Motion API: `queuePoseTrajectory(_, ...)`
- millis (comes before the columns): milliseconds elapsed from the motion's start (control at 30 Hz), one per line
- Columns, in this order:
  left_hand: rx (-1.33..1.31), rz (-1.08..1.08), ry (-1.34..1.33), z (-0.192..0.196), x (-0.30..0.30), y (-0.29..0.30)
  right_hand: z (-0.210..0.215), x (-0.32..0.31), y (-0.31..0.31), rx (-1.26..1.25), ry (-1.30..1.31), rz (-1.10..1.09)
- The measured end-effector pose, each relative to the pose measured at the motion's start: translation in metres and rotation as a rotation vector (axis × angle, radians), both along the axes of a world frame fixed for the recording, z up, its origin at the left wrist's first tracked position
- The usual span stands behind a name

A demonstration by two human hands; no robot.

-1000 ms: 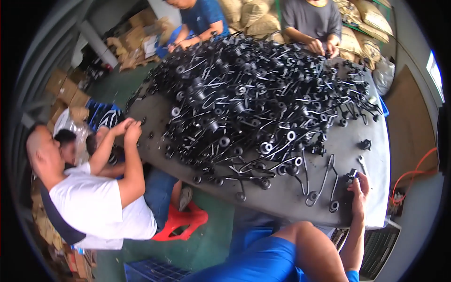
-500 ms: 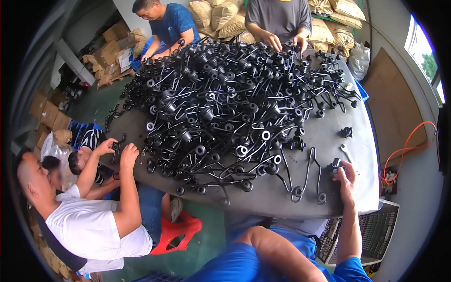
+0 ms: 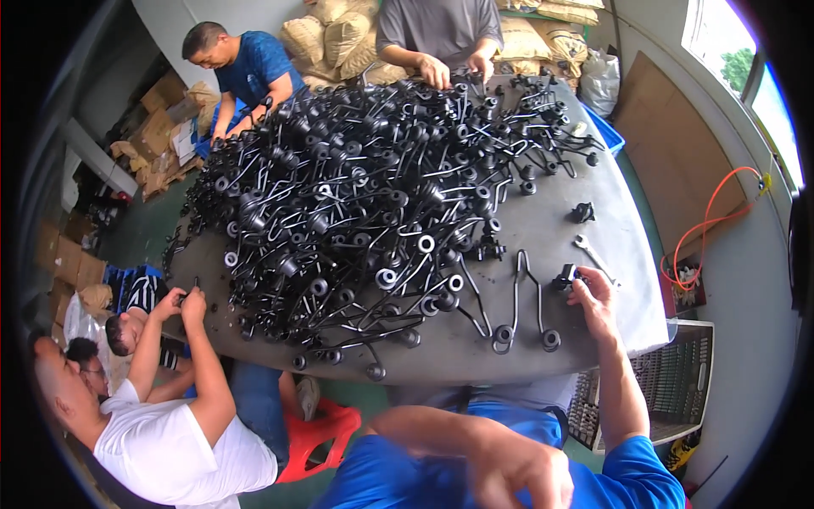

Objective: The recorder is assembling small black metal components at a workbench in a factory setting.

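- Two bare hands belonged to the person with the camera. The right hand [image 3: 596,297] was at the right of the frame, with its fingertips on a small black part [image 3: 565,276] that lay on the grey tabletop [image 3: 475,360].
- I could not tell if its grip had closed on the part or only touched it.
- The left hand [image 3: 519,468] was low in the middle of the frame, off the tabletop and blurry. I could not tell how open its grip was, and I saw nothing in it.
- It looked like the step of taking one small part. Lifting it would need a careful pinch.
- One silver wrench [image 3: 595,256] lay just above the right hand.
- One bent black rod [image 3: 517,293] with two ring ends lay just left of the part.
- One more small black piece [image 3: 582,212] sat higher up, alone.
- The big pile of black rods [image 3: 365,195] filled the middle and top, too many to count.
- Four other people worked around the tabletop.
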State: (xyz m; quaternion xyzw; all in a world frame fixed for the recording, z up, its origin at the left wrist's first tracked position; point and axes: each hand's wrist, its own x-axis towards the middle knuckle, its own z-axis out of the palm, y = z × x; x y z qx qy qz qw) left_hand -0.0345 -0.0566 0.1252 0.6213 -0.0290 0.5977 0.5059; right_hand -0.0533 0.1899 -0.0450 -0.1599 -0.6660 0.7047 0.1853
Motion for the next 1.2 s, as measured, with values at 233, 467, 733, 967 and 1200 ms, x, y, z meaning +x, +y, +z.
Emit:
queuePoseTrajectory(233, -0.729, 1.154, 0.303, -0.047, -0.078, 0.014, 0.005, -0.006, 0.011, -0.260, -0.145, -0.113)
queuePoseTrajectory(467, -0.836, 1.438, 0.237, -0.146, -0.130, 0.097, 0.010, -0.024, -0.006, -0.767, 0.110, 0.084)
queuePoseTrajectory(733, -0.799, 1.622, 0.229, -0.179, -0.133, 0.115, 0.009, -0.009, -0.007, -0.383, -0.156, 0.036)
queuePoseTrajectory(967, -0.808, 1.631, 0.266, -0.179, -0.135, 0.118, 0.027, -0.012, -0.001, -0.301, -0.106, 0.062)
queuePoseTrajectory(1200, -0.868, 1.618, 0.295, -0.174, -0.132, 0.117, 0.007, -0.017, 0.009, -0.149, -0.023, 0.125)
